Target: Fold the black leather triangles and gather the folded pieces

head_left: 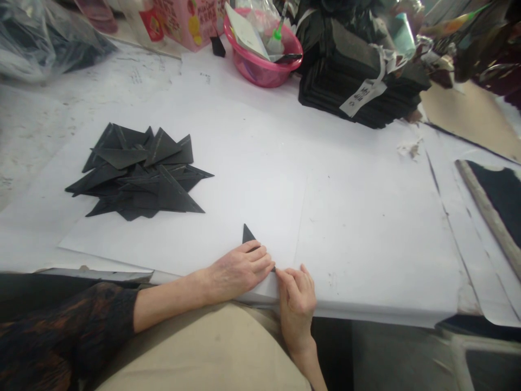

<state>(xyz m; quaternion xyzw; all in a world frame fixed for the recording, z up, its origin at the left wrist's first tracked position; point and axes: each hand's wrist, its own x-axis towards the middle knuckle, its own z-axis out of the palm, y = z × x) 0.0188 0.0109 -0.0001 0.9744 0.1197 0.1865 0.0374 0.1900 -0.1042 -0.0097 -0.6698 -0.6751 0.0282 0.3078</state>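
A small black triangular piece lies on the white paper near the table's front edge. My left hand rests over it with fingers together, pressing it down and hiding its middle. At the piece's lower right tip, my right hand pinches the corner between thumb and forefinger. Up and to the left is a loose heap of black triangular pieces, overlapping at many angles.
A pink basket with small items stands at the back. Right of it is a tied stack of black pieces with a white tag. A pink carton and a plastic bag are back left. Brown board lies right.
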